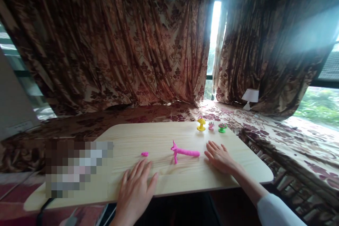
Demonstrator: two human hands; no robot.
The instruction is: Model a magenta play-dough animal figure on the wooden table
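A bright pink piece that looks like modelling clay (186,152) lies on the pale wooden table (156,136). It has a long roll for a body and thin, pointed branches at its left end. My right hand (217,156) rests palm down just right of that roll, fingers spread and apart from it. Flat near the front edge is my left hand (137,187), with its fingers stretched out and nothing held. A small pink lump (144,154) sits just beyond the left fingertips.
Along the far right edge stand a yellow mushroom-shaped figure (201,124), a small pink figure (211,126) and a green one with a dotted cap (222,128). A blurred-out patch (79,169) covers the table's left side. Behind are a white lamp (250,96) and patterned curtains (127,49).
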